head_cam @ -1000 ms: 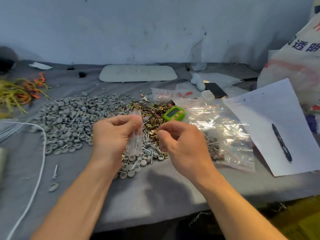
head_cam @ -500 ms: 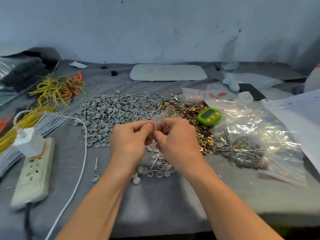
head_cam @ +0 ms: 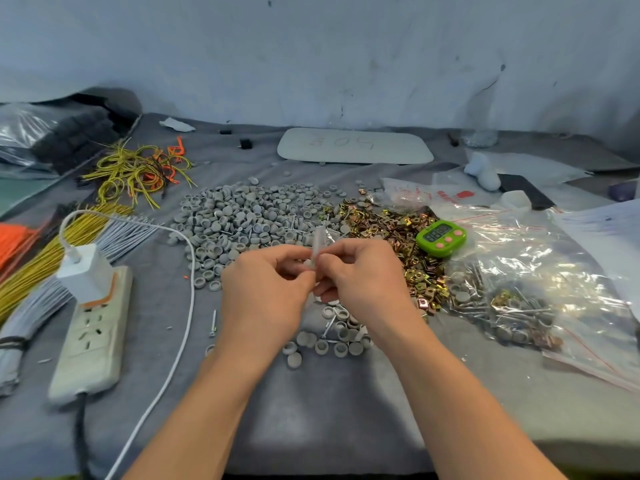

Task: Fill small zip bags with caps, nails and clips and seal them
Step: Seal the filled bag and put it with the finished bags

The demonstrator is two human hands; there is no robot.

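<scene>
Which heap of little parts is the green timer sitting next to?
The shiny gold clips, heaped right of the grey caps. The green timer touches their right edge; the grey caps lie well to its left.

Grey caps (head_cam: 242, 216), brassy gold clips (head_cam: 391, 226), lime-green timer (head_cam: 440, 237), yellow wires (head_cam: 138, 171).

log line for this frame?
left hand: pinches small zip bag | right hand: pinches same bag | bag contents: cannot tell
</scene>
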